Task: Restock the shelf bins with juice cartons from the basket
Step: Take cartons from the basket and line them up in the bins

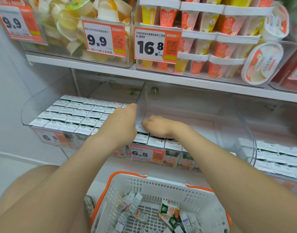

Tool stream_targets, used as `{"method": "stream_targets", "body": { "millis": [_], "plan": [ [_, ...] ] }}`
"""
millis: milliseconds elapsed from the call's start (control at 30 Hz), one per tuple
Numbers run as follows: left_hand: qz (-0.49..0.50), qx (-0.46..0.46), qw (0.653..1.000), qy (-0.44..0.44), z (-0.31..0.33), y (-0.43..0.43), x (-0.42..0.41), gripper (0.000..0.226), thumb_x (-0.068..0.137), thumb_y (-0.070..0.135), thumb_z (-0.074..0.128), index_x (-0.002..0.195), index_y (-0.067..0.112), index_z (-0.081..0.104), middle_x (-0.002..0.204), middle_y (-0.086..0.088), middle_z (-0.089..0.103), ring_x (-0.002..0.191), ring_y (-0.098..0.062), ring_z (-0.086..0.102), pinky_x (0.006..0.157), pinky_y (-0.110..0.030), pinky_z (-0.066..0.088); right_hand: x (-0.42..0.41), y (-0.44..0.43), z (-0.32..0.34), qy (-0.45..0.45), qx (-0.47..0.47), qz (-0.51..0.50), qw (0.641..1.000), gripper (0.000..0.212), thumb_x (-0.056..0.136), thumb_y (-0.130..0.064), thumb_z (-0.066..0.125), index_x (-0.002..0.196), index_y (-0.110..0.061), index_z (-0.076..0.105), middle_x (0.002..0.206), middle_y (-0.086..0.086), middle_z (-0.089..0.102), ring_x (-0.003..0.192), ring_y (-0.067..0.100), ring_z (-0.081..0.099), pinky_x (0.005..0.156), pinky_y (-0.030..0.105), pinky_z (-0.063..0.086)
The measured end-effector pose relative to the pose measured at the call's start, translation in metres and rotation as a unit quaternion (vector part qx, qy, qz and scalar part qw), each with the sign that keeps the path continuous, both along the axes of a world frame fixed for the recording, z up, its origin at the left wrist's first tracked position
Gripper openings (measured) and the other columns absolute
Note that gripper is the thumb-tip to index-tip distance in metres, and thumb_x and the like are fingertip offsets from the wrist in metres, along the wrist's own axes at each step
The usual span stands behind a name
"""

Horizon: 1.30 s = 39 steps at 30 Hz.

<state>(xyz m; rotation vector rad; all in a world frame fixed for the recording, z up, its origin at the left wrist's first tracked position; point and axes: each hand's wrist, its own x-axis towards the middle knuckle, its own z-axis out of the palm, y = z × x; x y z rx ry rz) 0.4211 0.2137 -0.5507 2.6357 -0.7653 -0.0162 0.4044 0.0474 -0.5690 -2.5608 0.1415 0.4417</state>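
Observation:
Two clear shelf bins sit on the lower shelf. The left bin (26,115) is packed with rows of white-topped juice cartons (72,113). The middle bin (228,115) holds cartons (157,142) only along its front. My left hand (120,122) reaches over the left bin's right side, its fingers stretched up against the clear wall (140,98) between the bins. My right hand (158,126) lies palm down in the middle bin, fingers curled over a carton (141,128) in the second row. The white basket with orange rim (144,184) stands below, with several loose cartons (169,211) inside.
A third bin of cartons (277,158) sits at the right. Price tags reading 6.5 (146,153) hang on the bin fronts. The shelf above (110,69) carries bins of jelly cups and pudding packs. My knee (26,190) is at lower left.

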Motion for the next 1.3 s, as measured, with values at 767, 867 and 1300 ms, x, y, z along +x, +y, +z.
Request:
{"method": "stream_targets", "body": {
  "millis": [767,867,1300],
  "plan": [
    [-0.025,0.026,0.984,-0.173,-0.013,0.001,-0.058,0.060,0.083,-0.001,0.064,0.135,0.027,0.060,0.135,-0.002,0.046,0.120,-0.030,0.036,0.092,-0.039,0.038,-0.078,-0.065,-0.011,-0.133,-0.083,-0.033,0.987,0.057,0.103,-0.042,0.025,0.126,-0.003,0.061,0.123,0.019,0.069,0.116,0.040,0.061,0.101,0.052,0.050],
    [-0.047,-0.041,0.976,-0.207,-0.016,0.005,-0.068,0.038,0.083,0.001,0.067,0.115,0.023,0.067,0.115,-0.002,0.052,0.109,-0.030,0.043,0.087,-0.044,0.043,-0.108,-0.059,-0.001,-0.234,-0.150,-0.034,0.960,0.043,0.107,-0.039,0.034,0.138,-0.018,0.056,0.121,0.007,0.069,0.112,0.030,0.062,0.093,0.046,0.052],
    [-0.290,0.307,0.897,0.131,-0.137,-0.016,-0.132,0.029,0.101,0.027,0.062,0.130,0.027,0.059,0.122,-0.001,0.061,0.108,-0.026,0.062,0.083,-0.038,0.051,-0.243,-0.015,-0.092,0.096,-0.191,0.147,0.966,0.027,0.096,-0.023,0.048,0.108,-0.012,0.069,0.095,0.014,0.068,0.085,0.035,0.067,0.073,0.048,0.060]
  ]
}}
